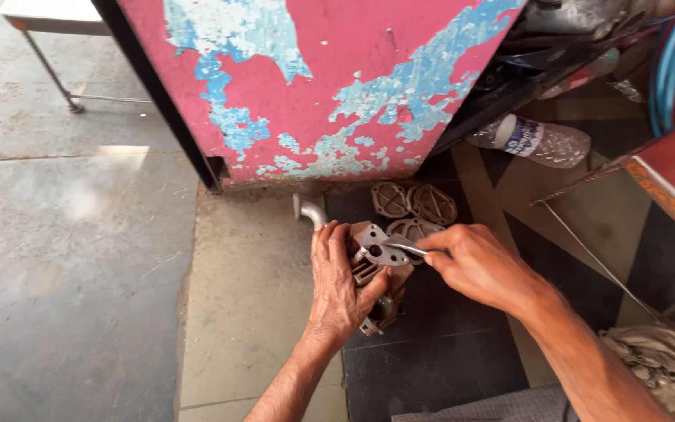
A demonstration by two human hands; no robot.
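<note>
While the left hand [341, 285] grips the finned metal casting [375, 270] low over the floor tiles [259, 312], the right hand [474, 266] pinches what seems a thin blade [404, 247], which could slip toward the left thumb.

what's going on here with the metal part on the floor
A person crouches over a tiled floor. The left hand grips a finned metal part, and the right hand presses a thin metal tool against its flat face. Three round metal covers lie just behind, below a peeling pink panel.
</note>
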